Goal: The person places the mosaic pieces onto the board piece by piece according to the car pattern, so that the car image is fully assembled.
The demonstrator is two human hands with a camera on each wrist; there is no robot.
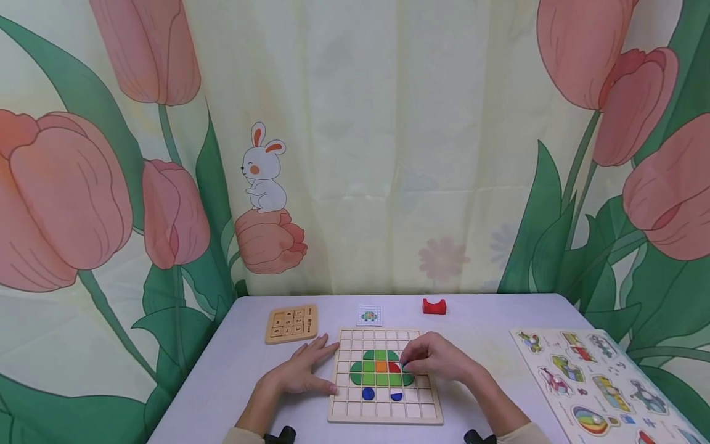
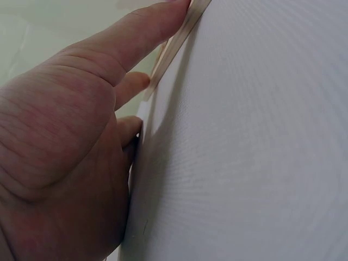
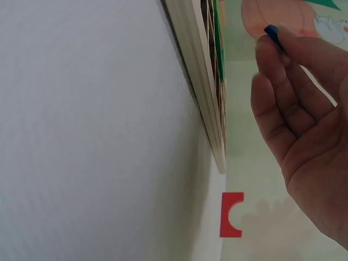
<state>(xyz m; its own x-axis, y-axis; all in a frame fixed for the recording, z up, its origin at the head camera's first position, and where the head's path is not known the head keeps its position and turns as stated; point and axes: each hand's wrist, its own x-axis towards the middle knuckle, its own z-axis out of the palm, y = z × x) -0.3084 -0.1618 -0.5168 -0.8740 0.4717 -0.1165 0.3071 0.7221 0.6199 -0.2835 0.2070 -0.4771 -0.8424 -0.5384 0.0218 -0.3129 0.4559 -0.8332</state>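
Observation:
A wooden grid board [image 1: 346, 410] lies on the table with green, orange and red pieces forming a rounded shape at its middle. Below them sit a blue round piece [image 1: 368, 393] and a blue half-round piece [image 1: 396, 397]. My right hand [image 1: 440, 357] is over the board's right side, pinching a small blue piece [image 3: 273, 33] between thumb and fingers above the pattern's right end. My left hand [image 1: 304, 368] rests at the board's left edge, fingers spread, thumb and fingertips touching the rim.
A small picture card [image 1: 369, 315] stands behind the board, showing a similar coloured pattern. A wooden number tray [image 1: 291, 324] lies at back left, a red notched block [image 1: 434, 306] at back right. On the right is a white puzzle board [image 1: 601, 382] with animal pictures.

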